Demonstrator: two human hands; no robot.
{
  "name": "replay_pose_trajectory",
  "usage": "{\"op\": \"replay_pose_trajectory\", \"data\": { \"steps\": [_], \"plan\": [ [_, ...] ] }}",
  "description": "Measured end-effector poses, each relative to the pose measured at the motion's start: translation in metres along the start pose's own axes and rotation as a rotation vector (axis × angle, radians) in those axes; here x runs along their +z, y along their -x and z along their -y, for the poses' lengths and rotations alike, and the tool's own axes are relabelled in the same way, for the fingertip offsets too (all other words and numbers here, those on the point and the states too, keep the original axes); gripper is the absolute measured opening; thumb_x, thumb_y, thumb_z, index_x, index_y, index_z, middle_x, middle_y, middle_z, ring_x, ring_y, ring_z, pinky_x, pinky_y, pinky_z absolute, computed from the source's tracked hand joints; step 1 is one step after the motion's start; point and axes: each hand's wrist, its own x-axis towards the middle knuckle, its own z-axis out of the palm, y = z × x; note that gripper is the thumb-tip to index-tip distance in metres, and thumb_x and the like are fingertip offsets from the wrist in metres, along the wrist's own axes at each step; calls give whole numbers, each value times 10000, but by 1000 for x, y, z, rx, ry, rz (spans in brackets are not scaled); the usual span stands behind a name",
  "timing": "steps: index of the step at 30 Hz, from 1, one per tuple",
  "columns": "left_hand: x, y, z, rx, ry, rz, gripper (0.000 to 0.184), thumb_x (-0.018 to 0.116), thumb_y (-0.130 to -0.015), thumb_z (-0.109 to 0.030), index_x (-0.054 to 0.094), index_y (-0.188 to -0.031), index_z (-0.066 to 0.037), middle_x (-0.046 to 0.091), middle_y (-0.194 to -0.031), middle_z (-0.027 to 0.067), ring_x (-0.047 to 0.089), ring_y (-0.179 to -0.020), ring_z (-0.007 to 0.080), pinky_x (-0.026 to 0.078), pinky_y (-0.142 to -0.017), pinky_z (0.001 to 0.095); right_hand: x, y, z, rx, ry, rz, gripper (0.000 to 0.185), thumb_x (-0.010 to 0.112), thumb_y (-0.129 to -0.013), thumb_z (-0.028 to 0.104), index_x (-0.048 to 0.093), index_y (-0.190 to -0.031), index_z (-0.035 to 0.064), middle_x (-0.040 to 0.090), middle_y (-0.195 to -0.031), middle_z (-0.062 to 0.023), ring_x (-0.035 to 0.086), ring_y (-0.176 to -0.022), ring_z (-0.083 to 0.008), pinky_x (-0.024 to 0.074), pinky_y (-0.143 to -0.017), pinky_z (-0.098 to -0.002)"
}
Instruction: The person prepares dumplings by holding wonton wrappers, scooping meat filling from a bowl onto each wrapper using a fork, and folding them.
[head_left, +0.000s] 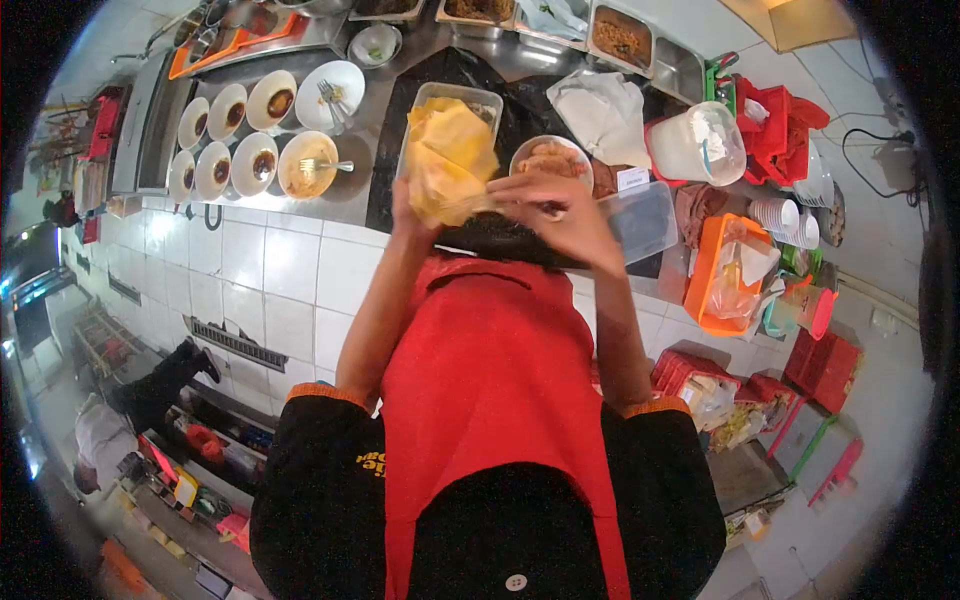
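Note:
My left hand (415, 208) holds a stack of thin yellow wrapper sheets (450, 155) from below, its fingers mostly hidden under them. At the stack's right edge, my right hand (562, 212) pinches a corner of the sheets; it is slightly blurred. Behind the stack is a clear plastic container (470, 93), partly covered by it. Just beyond my right hand sits a white bowl (518, 158) of pinkish, minced-looking filling (552, 157). A clear plastic lid (643, 222) lies to the right of that hand.
Several bowls with dark sauce (262, 165) line the counter at left, beside a plate with forks (345, 85). Metal food trays (620, 35) stand at the back. To the right are a white powder tub (705, 145) and an orange basket (703, 285). Another person (105, 430) is at far left.

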Motion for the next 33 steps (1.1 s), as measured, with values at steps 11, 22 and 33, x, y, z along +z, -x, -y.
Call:
{"op": "replay_pose_trajectory", "data": {
  "steps": [11, 22, 33],
  "plan": [
    [-33, 19, -13, -125, 1141, 12, 534, 351, -1024, -418, 452, -1347, -5, 564, -1288, 157, 588, -1130, 310, 499, -948, 443, -50, 65, -122, 669, 968, -16, 150, 652, -766, 105, 768, -850, 150, 698, -865, -168, 676, -822, -345, 526, -735, -451],
    [-16, 17, 4, -215, 1166, 62, 529, 328, -1032, -400, 411, -1385, -15, 529, -1342, 160, 552, -1188, 318, 462, -1002, 448, -62, 48, -120, 668, 1095, 141, 160, 678, -726, 90, 763, -854, 134, 701, -851, -157, 676, -818, -328, 535, -720, -433],
    [29, 11, -8, -397, 1011, -24, 526, 371, -1021, -418, 447, -1344, -10, 592, -1241, 168, 610, -1111, 302, 508, -945, 439, -107, 46, -78, 445, 453, 181, 188, 658, -791, 16, 740, -959, 39, 691, -838, -139, 663, -742, -235, 505, -667, -318]
  ]
}}
